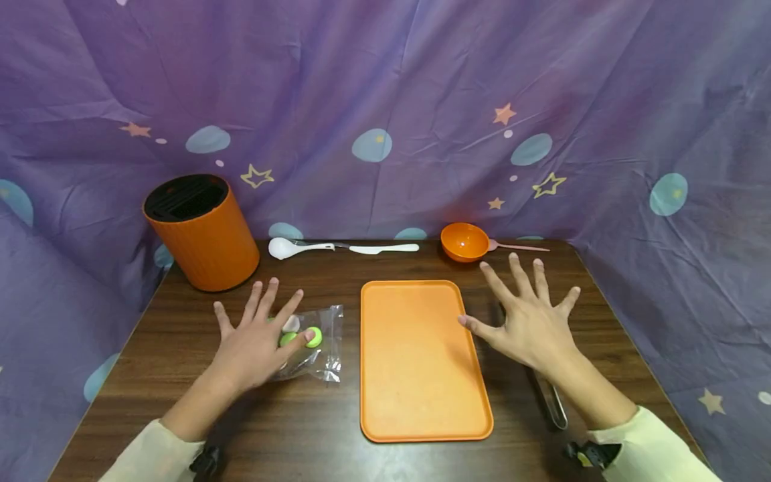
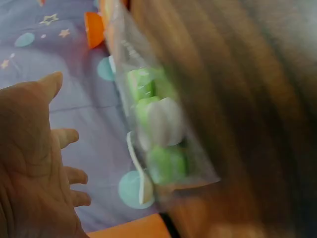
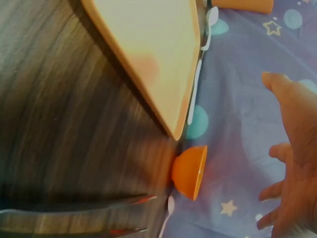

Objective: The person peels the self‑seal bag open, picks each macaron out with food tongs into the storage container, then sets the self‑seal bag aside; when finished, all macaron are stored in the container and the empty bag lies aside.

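My left hand is spread with straight fingers above a clear plastic bag that contains several green and white round pieces. In the left wrist view the hand stays apart from the bag. On the other side, my right hand also has its fingers spread and holds nothing. Beneath it lies a pair of tongs, partly hidden by the hand and forearm in the head view. Between the hands sits a flat orange tray. An orange bowl stands beyond the right hand's fingertips.
A tall orange knife block with a black slotted top stands at the back left. Along the back edge lie a white ladle, a white knife and a pink utensil. A purple cloth hangs behind the wooden table.
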Available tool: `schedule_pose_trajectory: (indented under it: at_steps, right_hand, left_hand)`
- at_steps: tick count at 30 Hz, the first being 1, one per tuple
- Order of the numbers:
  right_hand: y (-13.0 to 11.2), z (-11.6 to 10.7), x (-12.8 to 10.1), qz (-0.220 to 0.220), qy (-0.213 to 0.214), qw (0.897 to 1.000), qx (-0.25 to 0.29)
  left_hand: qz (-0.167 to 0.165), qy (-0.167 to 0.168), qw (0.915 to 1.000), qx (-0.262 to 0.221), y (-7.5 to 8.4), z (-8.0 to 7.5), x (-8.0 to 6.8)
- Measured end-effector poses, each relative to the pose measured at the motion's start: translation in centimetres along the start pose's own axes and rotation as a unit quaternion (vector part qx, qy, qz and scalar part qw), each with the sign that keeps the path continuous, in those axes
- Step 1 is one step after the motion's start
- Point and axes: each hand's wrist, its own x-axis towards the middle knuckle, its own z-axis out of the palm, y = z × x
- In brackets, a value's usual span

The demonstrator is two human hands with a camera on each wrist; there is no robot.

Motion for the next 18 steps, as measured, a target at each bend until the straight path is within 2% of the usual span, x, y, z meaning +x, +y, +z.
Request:
schedule_pose_trajectory:
  at_steps: [10, 18]
  right_hand:
    - [-2.5, 0.5, 1.2, -0.034, -0.005, 0.999, -0.004]
    - [-4.6, 1.8, 1.8, -0.059, -0.017, 0.998, -0.003]
  left_hand:
    - [0.022, -0.025, 0.9992, -0.021, -1.1, 3.3, -0.8]
    - [0.035, -0.033, 0.9982, -0.036, -1.4, 4.3, -1.1]
